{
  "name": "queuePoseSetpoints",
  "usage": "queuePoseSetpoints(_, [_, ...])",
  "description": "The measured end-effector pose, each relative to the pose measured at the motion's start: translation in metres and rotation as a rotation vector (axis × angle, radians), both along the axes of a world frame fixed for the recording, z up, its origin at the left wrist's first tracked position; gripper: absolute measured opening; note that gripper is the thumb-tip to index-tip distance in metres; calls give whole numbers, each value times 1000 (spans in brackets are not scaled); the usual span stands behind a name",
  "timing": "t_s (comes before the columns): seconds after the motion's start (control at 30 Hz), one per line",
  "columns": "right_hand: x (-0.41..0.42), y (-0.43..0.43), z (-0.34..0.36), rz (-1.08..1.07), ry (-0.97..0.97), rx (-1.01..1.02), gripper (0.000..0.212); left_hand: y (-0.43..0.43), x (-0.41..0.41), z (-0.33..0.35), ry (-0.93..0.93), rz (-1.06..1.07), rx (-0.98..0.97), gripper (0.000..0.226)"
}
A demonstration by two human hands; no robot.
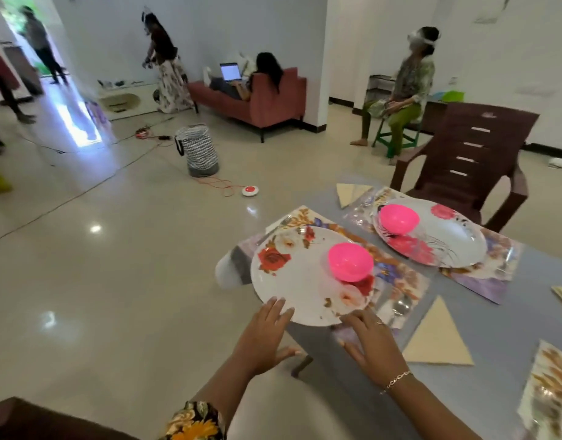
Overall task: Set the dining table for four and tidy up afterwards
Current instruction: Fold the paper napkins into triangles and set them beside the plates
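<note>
A white floral plate with a pink bowl on it lies on a floral placemat at the table's near left corner, overhanging the edge. My left hand touches the plate's near rim with fingers spread. My right hand rests flat beside the rim, fingers apart, holding nothing. A second floral plate with a pink bowl sits farther back. A spoon lies on the mat to the right of the near plate. Folded cream napkins lie on the grey table.
A brown plastic chair stands at the far side of the table. Another placemat lies at the right edge. On the floor are a patterned basket, orange cables and a red-white disc. Several people are in the room.
</note>
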State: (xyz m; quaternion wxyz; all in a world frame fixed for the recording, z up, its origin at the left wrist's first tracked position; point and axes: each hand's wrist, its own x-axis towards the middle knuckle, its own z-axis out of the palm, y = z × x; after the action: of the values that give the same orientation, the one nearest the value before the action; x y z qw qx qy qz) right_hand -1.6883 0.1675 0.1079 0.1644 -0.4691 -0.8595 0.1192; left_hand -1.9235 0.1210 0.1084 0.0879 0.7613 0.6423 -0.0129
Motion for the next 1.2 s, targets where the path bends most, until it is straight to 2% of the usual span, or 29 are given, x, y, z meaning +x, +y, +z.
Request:
queuePoseSetpoints(0.23, [-62, 47, -16, 36, -86, -65, 44, 45, -56, 2, 39, -34, 36, 88])
queuePoseSetpoints(0.4, [-93, 74, -21, 45, -111, -156, 87, 92, -96, -18, 53, -166, -46, 85])
queuePoseSetpoints(0.47, [-102, 80, -24, 42, -156, -198, 92, 110, -107, -18, 80, -245, -33, 91])
queuePoseSetpoints(0.53, [-110, 84, -29, 29, -223, -185, 85, 126, -111, -17, 9, -351, -105, 104])
queuePoseSetpoints(0.63, [-116, 83, -37, -57, -287, -324, 72, 147, -114, -18, -26, -387, -158, 114])
queuePoseSetpoints(0.83, [-126, 75, -38, -169, -354, -372, 83, 176, -114, -25, 1, -612, -199, 115])
queuePoseSetpoints(0.93, [-134, 70, -32, -225, -401, -433, 83, 182, -116, -26, 39, -716, -85, 106])
queuePoseSetpoints(0.97, [-136, 66, -30, -264, -422, -443, 81, 183, -117, -27, 85, -716, -144, 103])
queuePoseSetpoints(1.1, [-148, 51, -21, -507, -330, -487, 78, 193, -117, -34, 55, -738, -89, 102])
queuePoseSetpoints(1.2, [-160, 42, -24, -609, -328, -516, 72, 204, -117, -39, 24, -776, -108, 103])
